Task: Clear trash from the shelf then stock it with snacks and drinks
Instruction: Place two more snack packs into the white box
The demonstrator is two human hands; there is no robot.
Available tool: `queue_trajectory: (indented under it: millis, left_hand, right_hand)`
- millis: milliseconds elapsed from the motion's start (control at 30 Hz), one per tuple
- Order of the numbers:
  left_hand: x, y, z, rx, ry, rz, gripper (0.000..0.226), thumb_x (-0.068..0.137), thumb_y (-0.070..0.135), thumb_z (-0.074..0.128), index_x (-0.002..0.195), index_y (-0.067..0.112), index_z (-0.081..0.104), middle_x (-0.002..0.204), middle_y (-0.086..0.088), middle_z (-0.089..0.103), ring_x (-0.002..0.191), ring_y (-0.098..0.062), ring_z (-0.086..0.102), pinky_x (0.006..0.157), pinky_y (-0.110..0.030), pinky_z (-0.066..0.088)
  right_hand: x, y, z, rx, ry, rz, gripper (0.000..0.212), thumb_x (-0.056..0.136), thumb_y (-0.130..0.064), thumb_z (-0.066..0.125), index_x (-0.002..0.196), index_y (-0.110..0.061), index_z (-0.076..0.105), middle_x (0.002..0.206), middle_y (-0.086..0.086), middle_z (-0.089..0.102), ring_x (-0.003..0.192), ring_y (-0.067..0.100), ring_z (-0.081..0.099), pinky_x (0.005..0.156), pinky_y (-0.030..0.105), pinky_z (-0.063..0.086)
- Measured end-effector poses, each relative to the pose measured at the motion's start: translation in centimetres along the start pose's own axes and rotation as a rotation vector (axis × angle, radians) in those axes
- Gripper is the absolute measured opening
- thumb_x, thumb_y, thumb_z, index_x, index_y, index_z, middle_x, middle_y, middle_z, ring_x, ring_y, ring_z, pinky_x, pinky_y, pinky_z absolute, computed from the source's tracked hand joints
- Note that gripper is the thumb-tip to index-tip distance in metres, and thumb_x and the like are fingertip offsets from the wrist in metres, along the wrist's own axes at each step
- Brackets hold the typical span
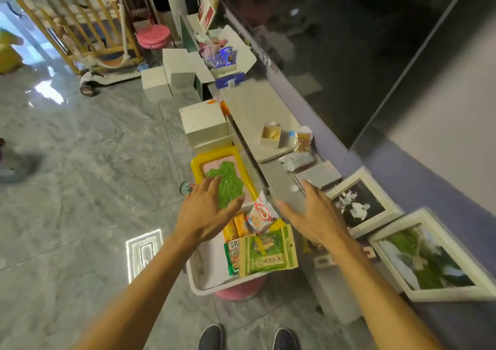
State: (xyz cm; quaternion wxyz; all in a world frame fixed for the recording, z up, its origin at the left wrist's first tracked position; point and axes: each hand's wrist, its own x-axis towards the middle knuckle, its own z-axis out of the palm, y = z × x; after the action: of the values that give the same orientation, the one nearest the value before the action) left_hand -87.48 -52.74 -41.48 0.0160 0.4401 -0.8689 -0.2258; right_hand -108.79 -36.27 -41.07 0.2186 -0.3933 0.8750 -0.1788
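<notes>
A white bin (206, 274) on a pink stool holds snack packs: a green bag (268, 253), orange packets (237, 227) and a red-and-white packet (261, 212). My left hand (206, 210) hovers with fingers spread over the bin's far left side and holds nothing. My right hand (311, 215) is also spread and empty, above the front edge of the low grey shelf (279, 183). On the shelf lie a small open wooden box (271, 134), a clear bag of snacks (303, 138) and a pale wrapped pack (296, 160).
A yellow tray with green sand (226, 180) lies on the floor beyond the bin. White boxes (205, 124) stand further along. Two framed pictures (359, 204) (429, 258) lean on the shelf at right. An open box of items (228, 54) sits at the shelf's far end.
</notes>
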Motion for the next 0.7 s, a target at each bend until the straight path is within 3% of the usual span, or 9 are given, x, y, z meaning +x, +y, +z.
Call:
queue_trajectory:
  millis: [167,367,433,533,700]
  left_hand:
    - [4.0,-7.8,13.0,0.01,-0.111,-0.14,0.106,0.084,0.092,0.028,0.162,0.02,0.036,0.163,-0.003,0.043,0.142,-0.03,0.049,0.111,-0.048,0.047]
    - [7.9,-16.8,28.7,-0.05,-0.148,-0.314,0.097,0.08,0.092,0.04,0.15,0.025,0.047,0.15,-0.005,0.057,0.129,-0.032,0.06,0.101,-0.046,0.053]
    - [8.6,-18.5,32.4,-0.077,-0.152,-0.349,0.101,0.078,0.094,0.041,0.151,0.024,0.046,0.151,-0.004,0.057,0.131,-0.031,0.059,0.101,-0.046,0.052]
    - [9.5,-19.6,36.1,-0.103,-0.162,-0.387,0.099,0.075,0.096,0.042,0.138,0.022,0.055,0.14,-0.005,0.062,0.121,-0.029,0.064,0.091,-0.043,0.054]
    - [10.1,-19.6,38.6,-0.127,-0.117,-0.42,0.074,0.077,0.086,0.053,0.114,0.023,0.059,0.117,-0.003,0.063,0.098,-0.026,0.067,0.078,-0.043,0.058]
  right_hand:
    - [5.4,2.0,15.3,-0.01,-0.102,0.033,0.086,0.079,-0.09,0.044,0.144,-0.034,0.04,0.143,0.002,0.058,0.124,0.027,0.059,0.089,0.04,0.052]
    - [12.1,4.6,32.6,-0.057,-0.205,0.033,0.093,0.083,-0.083,0.046,0.153,-0.024,0.035,0.152,0.008,0.049,0.137,0.032,0.048,0.104,0.047,0.048]
    - [13.3,5.7,36.1,-0.092,-0.198,0.028,0.091,0.087,-0.073,0.053,0.157,-0.018,0.034,0.152,0.012,0.047,0.138,0.033,0.045,0.107,0.046,0.045]
    - [14.3,6.7,39.1,-0.18,-0.105,-0.021,0.074,0.092,-0.057,0.061,0.148,-0.011,0.045,0.142,0.014,0.051,0.129,0.031,0.05,0.101,0.042,0.048]
    - [15.0,6.2,41.0,-0.342,-0.089,-0.011,0.068,0.097,-0.056,0.059,0.144,-0.008,0.049,0.14,0.014,0.054,0.125,0.027,0.055,0.094,0.035,0.052]
